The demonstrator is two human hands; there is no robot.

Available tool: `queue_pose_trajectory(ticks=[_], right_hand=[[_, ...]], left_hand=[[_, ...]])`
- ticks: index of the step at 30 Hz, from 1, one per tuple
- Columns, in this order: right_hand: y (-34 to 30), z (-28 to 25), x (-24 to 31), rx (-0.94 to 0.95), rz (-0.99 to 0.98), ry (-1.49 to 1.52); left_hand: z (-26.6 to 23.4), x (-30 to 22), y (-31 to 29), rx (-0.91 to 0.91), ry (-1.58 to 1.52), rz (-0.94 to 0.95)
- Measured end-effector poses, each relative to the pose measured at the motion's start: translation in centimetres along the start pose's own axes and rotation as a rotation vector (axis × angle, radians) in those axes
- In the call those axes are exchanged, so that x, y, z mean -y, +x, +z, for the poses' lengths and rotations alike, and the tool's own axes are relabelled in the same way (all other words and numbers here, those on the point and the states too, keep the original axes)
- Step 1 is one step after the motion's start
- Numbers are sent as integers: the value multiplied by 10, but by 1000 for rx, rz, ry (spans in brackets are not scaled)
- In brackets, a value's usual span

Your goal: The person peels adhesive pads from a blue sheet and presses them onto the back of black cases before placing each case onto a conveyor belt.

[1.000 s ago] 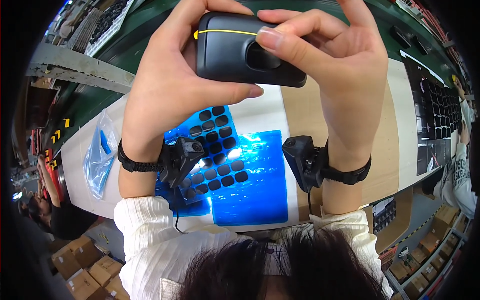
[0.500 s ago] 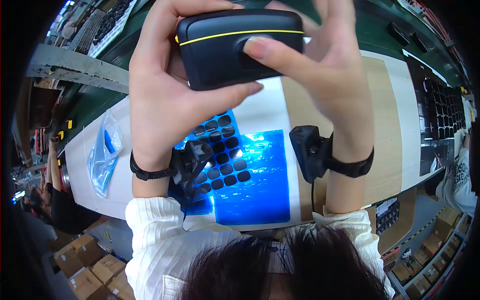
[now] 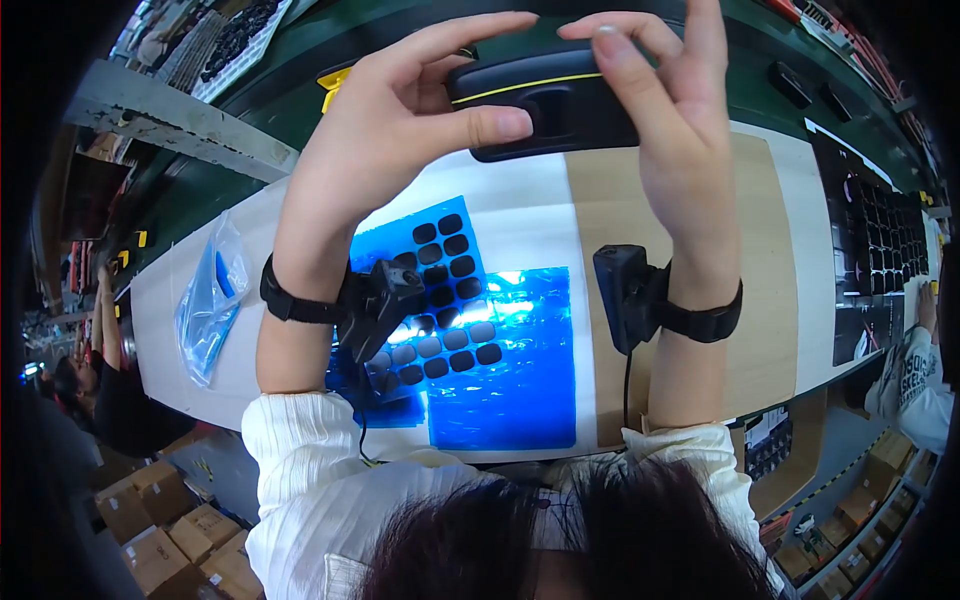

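Observation:
Above the far part of the table I hold a black rounded case (image 3: pixel 560 130) with a thin yellow stripe along it and an oval recess on its front. My left hand (image 3: pixel 385 140) grips its left end, the thumb pressed on the front and the other fingers partly behind. At the right end, my right hand (image 3: pixel 680 130) has its thumb on the upper front edge; its remaining fingers reach over the top, partly hidden. Below the hands lies a blue sheet (image 3: pixel 385 228) bearing rows of black rounded-square stickers. Shiny blue film (image 3: pixel 510 390) lies beside it.
A clear plastic bag (image 3: pixel 210 310) with something blue inside rests on the left. Brown cardboard (image 3: pixel 690 300) covers the table's right-centre. Beyond my left hand is a yellow item (image 3: pixel 332 85). A metal beam (image 3: pixel 180 120) crosses at upper left. People work on both sides.
The case has shifted right and slightly away from me. My left thumb has gone from its lower edge onto the front. My right thumb has left the recess for the upper right edge.

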State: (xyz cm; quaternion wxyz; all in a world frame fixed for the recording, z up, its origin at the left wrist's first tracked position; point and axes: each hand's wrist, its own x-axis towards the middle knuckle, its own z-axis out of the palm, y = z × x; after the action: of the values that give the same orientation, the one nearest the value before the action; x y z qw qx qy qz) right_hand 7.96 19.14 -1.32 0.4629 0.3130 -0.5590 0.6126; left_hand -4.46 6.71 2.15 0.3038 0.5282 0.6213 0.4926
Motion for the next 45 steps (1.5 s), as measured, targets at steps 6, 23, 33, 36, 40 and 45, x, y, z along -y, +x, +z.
queue_pose_trajectory(ticks=[6,23,33,36,40,45], right_hand=[[-13,-20,4,-464,546,-561],[-15,-68,20,-573,604,-878],[-9,-51,28,-473,713,-1015],[-4,-40,27,-407,734,-962],[-7,-48,32,-380,638,-841],[1,-42,45,-426,670,-780]], left_hand=[[33,-5,14,-101,-162,-142],[-2,153,122,-203,686,-99],[-92,137,100,204,1629,-408],[-124,165,87,179,1508,-439],[-124,149,83,97,1316,-340],[-79,71,59,-82,925,9]])
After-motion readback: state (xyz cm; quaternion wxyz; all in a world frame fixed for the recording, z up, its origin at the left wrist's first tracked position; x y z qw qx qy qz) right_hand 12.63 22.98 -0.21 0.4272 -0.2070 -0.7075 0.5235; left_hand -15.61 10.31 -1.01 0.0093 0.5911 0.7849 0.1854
